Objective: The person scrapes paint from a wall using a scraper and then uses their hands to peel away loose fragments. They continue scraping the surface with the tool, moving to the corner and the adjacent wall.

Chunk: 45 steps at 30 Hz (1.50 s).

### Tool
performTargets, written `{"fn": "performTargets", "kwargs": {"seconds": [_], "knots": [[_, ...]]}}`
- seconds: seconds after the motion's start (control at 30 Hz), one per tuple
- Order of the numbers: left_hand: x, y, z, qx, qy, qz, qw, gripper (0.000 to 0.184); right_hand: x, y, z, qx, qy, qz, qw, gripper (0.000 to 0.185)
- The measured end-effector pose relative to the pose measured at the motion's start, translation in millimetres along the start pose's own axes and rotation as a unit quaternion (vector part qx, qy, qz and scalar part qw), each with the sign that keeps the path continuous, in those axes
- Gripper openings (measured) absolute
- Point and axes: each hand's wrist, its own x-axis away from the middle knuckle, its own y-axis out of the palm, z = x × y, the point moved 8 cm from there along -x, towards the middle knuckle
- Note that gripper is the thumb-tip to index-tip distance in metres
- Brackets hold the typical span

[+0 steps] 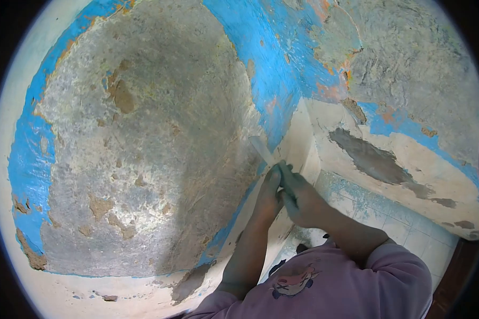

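Note:
Both hands are close together near the middle of the view, by the wall's corner. My left hand (270, 196) is closed around the handle end of a flat scraper (262, 149). My right hand (298, 194) is closed beside it, with its fingers on the same handle. The pale blade points up and left, with its tip at the edge between the bare grey plaster (143, 133) and the blue paint (274, 69). The handle is mostly hidden by the fingers.
Cream wall (335, 114) with a dark worn patch (370, 157) lies to the right. Below it is a tiled floor (372, 212) with pale dust. Small fragments (110, 298) lie at the lower left. A dark brown edge stands at the far right.

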Motion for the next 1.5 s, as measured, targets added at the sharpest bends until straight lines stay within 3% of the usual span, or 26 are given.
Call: {"fn": "performTargets", "kwargs": {"seconds": [0.07,0.13,0.23,0.33,0.4,0.53,0.63,0.7,0.8,0.97,1.03,1.1,1.23,1.3,1.33,1.4,1.5], "knots": [[-8,11,4,0.045,0.007,-0.024,0.999,0.055,0,7,-9,0.015,0.016,0.0,1.0,0.055],[-7,29,14,0.201,-0.003,-0.104,0.974,0.046,-1,6,-10,0.028,0.031,0.007,0.999,0.059],[-8,34,12,0.274,-0.023,-0.137,0.952,0.035,-2,9,-13,0.021,0.029,0.015,0.999,0.059],[-17,32,12,0.362,-0.02,-0.159,0.918,0.026,-10,9,-16,0.037,0.031,0.085,0.995,0.05],[-27,28,17,0.373,-0.019,-0.148,0.916,0.023,-21,19,-5,0.037,0.091,0.028,0.995,0.038],[-18,27,22,0.365,-0.038,-0.098,0.925,0.019,-18,16,-17,0.074,0.079,0.039,0.993,0.031],[-22,26,19,0.395,-0.022,-0.111,0.912,0.018,-21,16,-20,0.102,0.05,0.041,0.993,0.028],[-30,26,22,0.396,-0.018,-0.108,0.912,0.019,-29,20,2,0.088,0.108,0.058,0.989,0.024],[-30,31,24,0.394,-0.005,-0.119,0.912,0.019,-26,9,-13,0.05,0.089,0.065,0.993,0.022],[-32,28,15,0.428,0.016,-0.159,0.89,0.021,-24,12,-12,0.011,0.078,0.057,0.995,0.022],[-30,27,17,0.334,-0.018,-0.067,0.94,0.016,-23,8,-14,-0.016,0.067,0.072,0.995,0.022],[-24,27,14,0.369,-0.02,-0.093,0.925,0.019,-19,8,-16,-0.003,0.121,0.028,0.992,0.024],[-30,27,18,0.426,-0.001,-0.158,0.891,0.02,-20,13,-10,0.027,0.114,0.017,0.993,0.028],[-25,26,19,0.379,-0.007,-0.118,0.918,0.019,-14,13,-3,-0.006,0.192,-0.008,0.981,0.034],[-23,24,21,0.328,-0.01,-0.084,0.941,0.018,-11,16,-2,-0.005,0.191,-0.012,0.981,0.034],[-21,23,16,0.334,-0.021,-0.085,0.938,0.015,-12,12,-14,0.04,0.101,0.053,0.993,0.036],[-26,20,21,0.32,-0.04,-0.083,0.943,0.015,-16,19,-17,0.057,0.081,0.054,0.994,0.027]]}}
